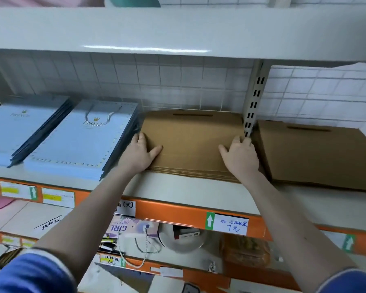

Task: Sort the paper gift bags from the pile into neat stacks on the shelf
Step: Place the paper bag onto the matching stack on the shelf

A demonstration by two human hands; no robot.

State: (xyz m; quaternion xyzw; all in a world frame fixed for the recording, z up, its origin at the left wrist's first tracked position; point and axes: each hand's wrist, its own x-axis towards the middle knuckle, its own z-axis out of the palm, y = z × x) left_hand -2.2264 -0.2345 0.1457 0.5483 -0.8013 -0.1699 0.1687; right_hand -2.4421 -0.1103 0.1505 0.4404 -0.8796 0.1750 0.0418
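Both hands pressing flat, fingers spread, on kraft bags (190,142) stacked on shelf (178,191): left hand (143,152) at left edge, right hand (240,154) at right edge. Paper likely light, floppy, slippery; best squared by side edges.

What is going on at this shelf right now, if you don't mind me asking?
A person is tidying paper gift bags on a shelf. Both hands lie on a flat stack of brown kraft bags: the left hand at its left side, the right hand at its right side, fingers fairly straight, as if squaring the stack. Left of it lie two stacks of light blue bags. Right of the upright post is another brown stack.
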